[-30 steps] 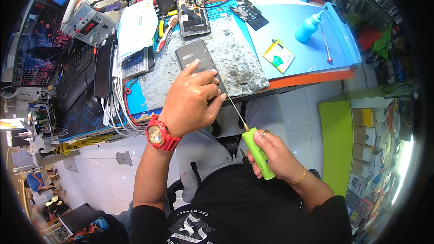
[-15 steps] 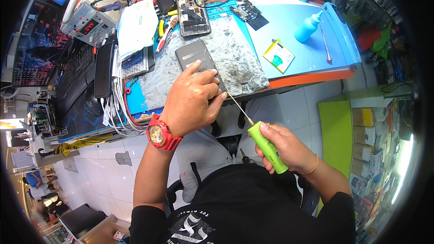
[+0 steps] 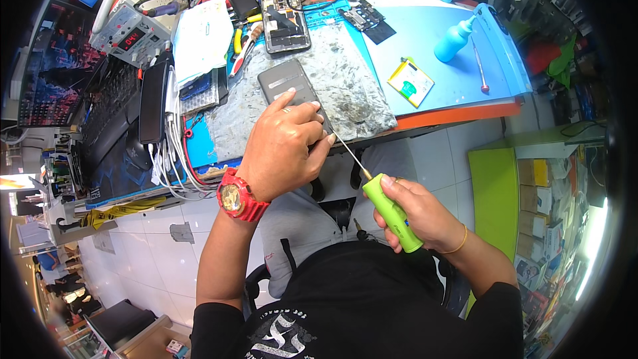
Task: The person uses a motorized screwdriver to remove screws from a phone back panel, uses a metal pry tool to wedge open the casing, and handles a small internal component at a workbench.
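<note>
Gray mat: we see a stained gray mat (image 3: 362,93) at the bench's front, meeting a light-blue mat (image 3: 405,26) on its right.
On the blue: a flat battery (image 3: 410,83) lies near a blue bottle (image 3: 453,41).
Far side: an opened phone (image 3: 286,30) lies above the gray mat; a power supply (image 3: 131,38) stands further left.
Room: pale floor tiles (image 3: 156,259) run below the bench, with a lime-green cabinet (image 3: 492,199) to our right.
Edges: an orange front edge (image 3: 458,115) borders the blue mat; white cables (image 3: 174,149) hang over on the left.
Moving space: a stretch of gray mat separates the dark phone (image 3: 288,78) from the battery.
Dark phone: it lies on the gray mat, partly under our left hand (image 3: 289,143).
Left hand: fingertips rest on the phone; we cannot tell whether they grip or only press.
Right hand: our right hand (image 3: 412,209) is wrapped around a green-handled tool (image 3: 389,209) off the bench, its thin shaft reaching the phone's near corner beside our left thumb.
</note>
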A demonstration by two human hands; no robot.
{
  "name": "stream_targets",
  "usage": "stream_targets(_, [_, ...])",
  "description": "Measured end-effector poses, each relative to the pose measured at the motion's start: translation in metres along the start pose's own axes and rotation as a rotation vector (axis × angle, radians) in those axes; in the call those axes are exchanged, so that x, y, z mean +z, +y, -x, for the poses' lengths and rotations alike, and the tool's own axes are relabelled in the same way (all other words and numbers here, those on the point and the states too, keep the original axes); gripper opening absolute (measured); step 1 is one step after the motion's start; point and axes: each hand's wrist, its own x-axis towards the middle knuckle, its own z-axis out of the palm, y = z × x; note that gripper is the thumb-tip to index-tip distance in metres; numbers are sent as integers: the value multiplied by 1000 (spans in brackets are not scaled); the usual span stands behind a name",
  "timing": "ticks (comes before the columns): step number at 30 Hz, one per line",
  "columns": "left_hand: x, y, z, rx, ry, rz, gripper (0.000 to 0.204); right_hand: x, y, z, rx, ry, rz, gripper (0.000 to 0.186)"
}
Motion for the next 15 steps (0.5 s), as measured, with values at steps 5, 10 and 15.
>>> stream_targets(5, [1,-1,0,23,21,12,15,0,-1,-2,-6,-3,-3,48])
stream_targets(10, [2,-1,0,27,24,8,16,2,-1,-3,-7,4,-12,48])
stream_targets(15, [2,-1,0,24,22,7,16,0,1,-7,-15,-5,-29,48])
